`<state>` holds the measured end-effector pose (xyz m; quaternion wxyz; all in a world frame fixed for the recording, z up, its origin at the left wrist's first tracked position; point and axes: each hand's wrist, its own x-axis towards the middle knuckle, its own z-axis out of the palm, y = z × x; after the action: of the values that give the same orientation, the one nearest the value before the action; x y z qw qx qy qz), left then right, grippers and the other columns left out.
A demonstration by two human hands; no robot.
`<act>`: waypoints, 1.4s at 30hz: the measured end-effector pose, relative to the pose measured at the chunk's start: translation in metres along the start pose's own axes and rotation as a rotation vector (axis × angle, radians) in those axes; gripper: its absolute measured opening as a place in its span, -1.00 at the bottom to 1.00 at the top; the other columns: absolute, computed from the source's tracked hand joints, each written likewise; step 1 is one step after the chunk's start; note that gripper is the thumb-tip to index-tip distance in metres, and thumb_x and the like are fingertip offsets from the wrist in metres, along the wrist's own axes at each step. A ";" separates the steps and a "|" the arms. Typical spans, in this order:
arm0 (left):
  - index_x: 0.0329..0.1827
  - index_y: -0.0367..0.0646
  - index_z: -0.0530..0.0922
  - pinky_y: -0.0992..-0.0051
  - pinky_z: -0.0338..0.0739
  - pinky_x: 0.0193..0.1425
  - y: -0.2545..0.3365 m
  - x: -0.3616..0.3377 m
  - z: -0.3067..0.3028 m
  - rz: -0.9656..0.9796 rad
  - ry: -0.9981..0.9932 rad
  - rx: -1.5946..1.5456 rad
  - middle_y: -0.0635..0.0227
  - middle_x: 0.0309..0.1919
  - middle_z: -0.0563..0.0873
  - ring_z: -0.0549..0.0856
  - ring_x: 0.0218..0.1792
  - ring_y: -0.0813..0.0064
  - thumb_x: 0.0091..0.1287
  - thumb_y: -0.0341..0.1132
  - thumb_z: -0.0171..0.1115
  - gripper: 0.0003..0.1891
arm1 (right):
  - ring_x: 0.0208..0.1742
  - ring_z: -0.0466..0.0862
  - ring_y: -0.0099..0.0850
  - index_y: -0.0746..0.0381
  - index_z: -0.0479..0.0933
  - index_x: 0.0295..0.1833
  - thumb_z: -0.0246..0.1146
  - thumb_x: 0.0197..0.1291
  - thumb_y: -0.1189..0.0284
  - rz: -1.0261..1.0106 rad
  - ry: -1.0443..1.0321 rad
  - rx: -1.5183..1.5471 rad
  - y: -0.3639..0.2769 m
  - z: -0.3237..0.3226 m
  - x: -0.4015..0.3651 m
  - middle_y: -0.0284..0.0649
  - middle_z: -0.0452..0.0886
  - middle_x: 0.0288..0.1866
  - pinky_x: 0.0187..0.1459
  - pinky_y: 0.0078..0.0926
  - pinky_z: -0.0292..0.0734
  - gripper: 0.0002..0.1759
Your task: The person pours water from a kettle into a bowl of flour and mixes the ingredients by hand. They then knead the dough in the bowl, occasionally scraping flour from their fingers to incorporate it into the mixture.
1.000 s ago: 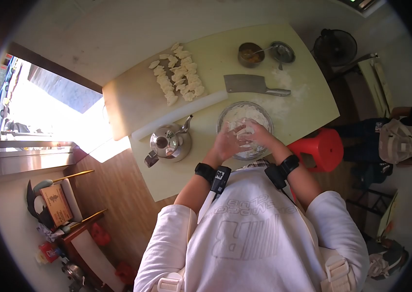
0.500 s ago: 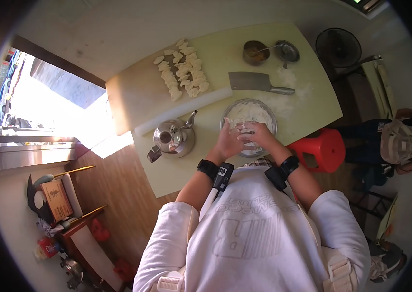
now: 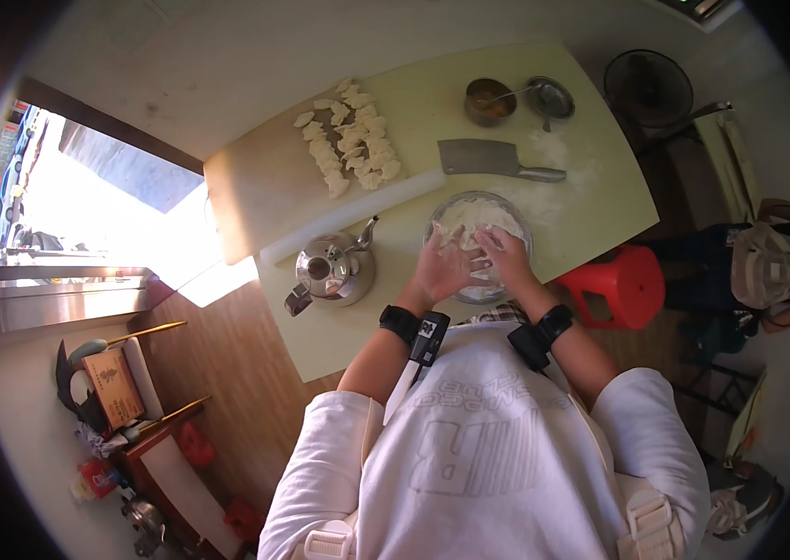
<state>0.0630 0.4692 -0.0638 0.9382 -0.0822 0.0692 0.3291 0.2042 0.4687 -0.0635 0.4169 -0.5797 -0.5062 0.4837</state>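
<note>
A round metal bowl holding white flour stands near the table's front edge. Both my hands are over its near side. My left hand is open, palm turned up and fingers spread, with white flour or dough stuck to the fingers. Touching or very close to its fingers is my right hand, whose whitened fingers are apart and slightly bent. I see nothing held in either hand. Left of the bowl stands a shiny metal kettle. A cleaver lies flat beyond the bowl.
Rows of pale dough pieces lie at the table's far left, behind a long white roll. A pot with brown contents and a small dish stand at the back. A red stool is at the right.
My hands have drawn slightly apart. The right hand's fingers have shifted up off the left palm, and the left fingers now show more spread.
</note>
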 end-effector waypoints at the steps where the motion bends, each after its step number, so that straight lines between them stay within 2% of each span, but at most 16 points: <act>1: 0.15 0.05 0.11 -0.19 -0.12 0.09 -0.001 0.001 0.001 -0.001 0.000 0.000 0.08 0.16 0.13 0.14 0.13 -0.09 0.05 0.34 -0.49 -0.28 | -0.41 0.55 -0.41 0.35 0.46 -0.27 0.18 -0.06 0.37 0.000 0.001 0.000 -0.002 -0.002 0.000 -0.13 0.55 -0.44 -0.32 -0.57 0.41 -0.73; 3: 0.18 0.08 0.07 -0.10 -0.07 0.13 -0.003 0.002 0.004 0.021 0.326 0.272 0.15 0.18 0.10 0.13 0.15 0.01 0.01 0.36 -0.40 -0.26 | -0.39 0.52 -0.47 0.34 0.44 -0.25 0.21 -0.08 0.38 -0.110 -0.078 -0.109 -0.019 -0.003 0.001 -0.22 0.54 -0.43 -0.30 -0.59 0.39 -0.71; 6: 0.20 0.09 0.04 0.01 -0.02 0.16 -0.005 0.007 -0.012 -0.040 0.158 0.517 0.24 0.18 0.10 0.14 0.17 0.15 -0.01 0.37 -0.35 -0.23 | -0.41 0.50 -0.52 0.34 0.44 -0.27 0.24 -0.11 0.40 0.017 -0.230 0.097 -0.018 -0.002 0.005 -0.28 0.51 -0.45 -0.33 -0.61 0.39 -0.71; 9: 0.19 -0.03 0.01 0.08 0.04 0.16 -0.011 0.010 -0.016 -0.025 0.155 0.622 0.15 0.17 0.09 0.13 0.17 0.19 0.04 0.32 -0.33 -0.24 | -0.30 0.49 -0.56 0.36 0.42 -0.22 0.20 -0.06 0.46 0.104 -0.259 0.040 -0.022 0.003 0.007 -0.28 0.51 -0.37 -0.27 -0.65 0.38 -0.73; 13: 0.18 -0.04 0.03 0.09 0.07 0.15 -0.013 0.015 -0.012 0.032 0.183 0.651 0.18 0.14 0.14 0.16 0.15 0.23 0.08 0.28 -0.33 -0.29 | -0.37 0.49 -0.58 0.33 0.44 -0.27 0.18 -0.04 0.45 0.237 -0.202 0.196 -0.024 0.008 0.006 -0.31 0.51 -0.41 -0.34 -0.67 0.39 -0.79; 15: 0.13 0.04 0.13 0.13 0.09 0.14 -0.012 0.017 -0.004 0.016 0.187 0.685 0.26 0.14 0.18 0.20 0.15 0.33 0.06 0.30 -0.34 -0.33 | -0.51 0.40 -0.65 0.29 0.46 -0.42 0.22 -0.08 0.38 0.352 -0.098 0.378 -0.030 0.012 0.002 -0.36 0.47 -0.52 -0.49 -0.71 0.29 -0.81; 19: 0.16 0.02 0.09 0.13 0.09 0.15 -0.010 0.021 -0.004 -0.037 0.172 0.634 0.21 0.15 0.16 0.20 0.14 0.32 0.06 0.30 -0.38 -0.30 | -0.55 0.36 -0.65 0.26 0.47 -0.45 0.19 -0.04 0.36 0.464 -0.013 0.533 -0.040 0.012 0.003 -0.39 0.44 -0.56 -0.52 -0.71 0.26 -0.83; 22: 0.23 0.00 -0.06 0.11 0.06 0.16 -0.011 0.022 -0.004 -0.062 0.133 0.661 0.18 0.19 0.09 0.17 0.17 0.25 0.05 0.32 -0.39 -0.23 | -0.57 0.33 -0.65 0.25 0.47 -0.44 0.18 -0.03 0.33 0.466 0.019 0.521 -0.029 0.004 0.012 -0.41 0.43 -0.58 -0.52 -0.71 0.25 -0.81; 24: 0.26 0.03 -0.23 0.09 0.00 0.18 -0.012 0.018 0.000 -0.015 0.141 0.379 0.16 0.22 -0.02 0.10 0.20 0.14 0.03 0.34 -0.35 -0.18 | -0.60 0.30 -0.66 0.27 0.47 -0.44 0.17 -0.03 0.31 0.232 0.146 0.328 -0.025 -0.006 0.022 -0.42 0.41 -0.60 -0.54 -0.72 0.23 -0.78; 25: 0.26 0.03 -0.23 0.09 0.00 0.18 -0.010 0.017 0.003 -0.015 0.141 0.379 0.16 0.22 -0.02 0.10 0.20 0.14 0.03 0.34 -0.35 -0.18 | -0.60 0.30 -0.66 0.27 0.47 -0.44 0.17 -0.03 0.31 0.233 0.146 0.328 -0.023 -0.013 0.026 -0.42 0.41 -0.60 -0.54 -0.72 0.23 -0.78; 27: 0.26 0.09 -0.32 0.07 -0.07 0.21 -0.005 0.011 0.011 0.042 0.180 0.029 0.17 0.24 -0.08 0.04 0.22 0.08 0.02 0.34 -0.32 -0.16 | -0.57 0.28 -0.68 0.27 0.46 -0.48 0.16 -0.01 0.31 0.195 0.097 0.170 -0.022 -0.029 0.029 -0.42 0.40 -0.61 -0.54 -0.73 0.19 -0.78; 29: 0.25 0.09 -0.25 0.04 -0.09 0.20 -0.002 0.009 0.008 0.119 0.157 0.049 0.18 0.23 -0.07 0.04 0.21 0.08 0.03 0.34 -0.31 -0.19 | -0.51 0.34 -0.65 0.30 0.45 -0.40 0.17 -0.03 0.30 0.216 0.079 0.072 -0.015 -0.038 0.027 -0.39 0.42 -0.54 -0.46 -0.76 0.24 -0.75; 32: 0.22 0.07 -0.11 0.00 -0.11 0.19 0.002 0.007 0.012 0.238 0.133 0.049 0.21 0.21 -0.02 0.05 0.21 0.09 0.05 0.32 -0.31 -0.25 | -0.45 0.40 -0.63 0.32 0.45 -0.34 0.23 -0.09 0.28 0.062 0.066 -0.136 0.012 -0.038 0.020 -0.34 0.44 -0.50 -0.41 -0.75 0.29 -0.68; 35: 0.15 0.05 0.01 -0.03 -0.10 0.18 0.002 0.010 0.013 0.296 0.122 -0.011 0.25 0.19 0.04 0.07 0.20 0.12 0.06 0.32 -0.32 -0.30 | -0.41 0.45 -0.58 0.34 0.43 -0.30 0.24 -0.11 0.30 0.058 -0.058 -0.098 0.017 -0.032 0.010 -0.28 0.46 -0.44 -0.33 -0.71 0.34 -0.66; 37: 0.12 0.04 0.06 -0.04 -0.10 0.18 -0.001 0.011 0.014 0.308 0.109 -0.049 0.27 0.17 0.06 0.08 0.20 0.13 0.06 0.31 -0.33 -0.32 | -0.38 0.48 -0.55 0.36 0.43 -0.32 0.22 -0.08 0.33 0.373 -0.104 0.206 -0.008 -0.021 0.004 -0.25 0.49 -0.43 -0.30 -0.65 0.37 -0.70; 42: 0.13 0.07 0.08 -0.06 -0.11 0.17 -0.006 0.016 0.018 0.343 0.078 -0.018 0.35 0.18 0.06 0.08 0.20 0.15 0.07 0.31 -0.34 -0.33 | -0.37 0.50 -0.55 0.36 0.43 -0.34 0.14 0.01 0.37 0.266 -0.184 0.242 0.001 -0.018 0.010 -0.24 0.52 -0.40 -0.33 -0.63 0.37 -0.76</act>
<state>0.0800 0.4780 -0.0489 0.8640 -0.0902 0.1155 0.4816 0.2222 0.4789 -0.0630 0.3679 -0.5403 -0.3992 0.6429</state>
